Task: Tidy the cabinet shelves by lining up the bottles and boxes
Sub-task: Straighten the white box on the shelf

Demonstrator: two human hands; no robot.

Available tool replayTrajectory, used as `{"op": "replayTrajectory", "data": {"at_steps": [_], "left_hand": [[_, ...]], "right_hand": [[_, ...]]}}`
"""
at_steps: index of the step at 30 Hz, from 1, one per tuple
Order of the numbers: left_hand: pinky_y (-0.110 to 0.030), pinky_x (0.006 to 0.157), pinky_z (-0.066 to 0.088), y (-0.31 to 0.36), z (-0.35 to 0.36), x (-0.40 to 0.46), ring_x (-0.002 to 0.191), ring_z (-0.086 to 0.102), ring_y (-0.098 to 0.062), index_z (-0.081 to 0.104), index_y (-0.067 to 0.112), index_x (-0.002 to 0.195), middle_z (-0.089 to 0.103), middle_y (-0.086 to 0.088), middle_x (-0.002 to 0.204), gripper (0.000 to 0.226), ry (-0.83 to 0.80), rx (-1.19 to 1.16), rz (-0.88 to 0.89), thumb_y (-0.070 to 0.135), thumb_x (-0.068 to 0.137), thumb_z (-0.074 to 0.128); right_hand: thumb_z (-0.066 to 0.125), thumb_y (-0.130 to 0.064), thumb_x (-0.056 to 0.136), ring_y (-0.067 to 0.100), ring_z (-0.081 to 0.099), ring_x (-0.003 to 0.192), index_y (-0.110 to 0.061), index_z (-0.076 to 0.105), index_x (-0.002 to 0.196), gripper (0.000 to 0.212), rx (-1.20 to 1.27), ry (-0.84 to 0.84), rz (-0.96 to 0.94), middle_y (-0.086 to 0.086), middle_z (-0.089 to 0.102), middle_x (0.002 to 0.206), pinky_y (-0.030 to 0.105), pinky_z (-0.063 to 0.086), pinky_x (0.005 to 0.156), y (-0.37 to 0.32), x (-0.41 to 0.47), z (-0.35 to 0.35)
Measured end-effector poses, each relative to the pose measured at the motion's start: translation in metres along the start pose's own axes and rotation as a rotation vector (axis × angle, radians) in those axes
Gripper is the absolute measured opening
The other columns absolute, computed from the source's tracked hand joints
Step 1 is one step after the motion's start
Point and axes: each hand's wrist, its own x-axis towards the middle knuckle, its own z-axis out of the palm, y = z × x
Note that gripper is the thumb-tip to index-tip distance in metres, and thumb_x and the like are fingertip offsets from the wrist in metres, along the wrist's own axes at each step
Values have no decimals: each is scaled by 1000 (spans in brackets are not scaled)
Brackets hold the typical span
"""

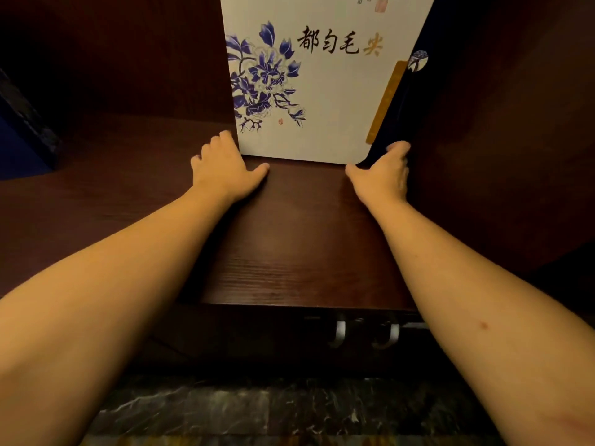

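Box: a tall white gift box (322, 82) with blue flowers and black lettering stands upright on the dark wooden shelf (299, 246), at 12 o'clock from the viewer.
Long axis: vertical; the broad printed face looks toward the person, the dark blue side at 3 o'clock.
Left hand: the left hand (222, 169) lies at the box's 7 o'clock corner, fingers curled against the left edge, thumb out flat on the shelf; more bracing than gripping.
Right hand: the right hand (383, 172) sits at the 5 o'clock corner, fingers on the blue side, thumb along the bottom.
Nearer hand: neither; both bracket the base evenly.
Likely move: a two-handed slide or squaring.
Other: a dark box edge (29, 123) at 9 o'clock.
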Motion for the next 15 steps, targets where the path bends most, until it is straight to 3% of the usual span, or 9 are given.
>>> {"op": "replayTrajectory", "data": {"at_steps": [3,6,15], "left_hand": [[-55,112,26,-3,10,7,126,47,-32,36,13,138,54,-9,131,90,26,-133,76,70,74,63],[-53,115,21,-7,16,10,124,50,-28,34,17,138,58,-7,127,88,42,-157,104,72,74,61],[-51,113,23,-8,19,12,121,52,-28,37,20,133,60,-5,124,92,87,-135,105,82,68,56]], "right_hand": [[84,-42,71,31,47,127,-11,29,142,95,7,77,-42,14,46,141,42,43,103,5,3,7],[78,-49,76,36,52,123,-9,25,147,97,-69,94,-72,16,56,134,46,42,104,9,7,15],[75,-52,80,39,49,127,-9,21,149,97,-116,62,-95,13,52,143,48,39,105,14,10,19]]}}
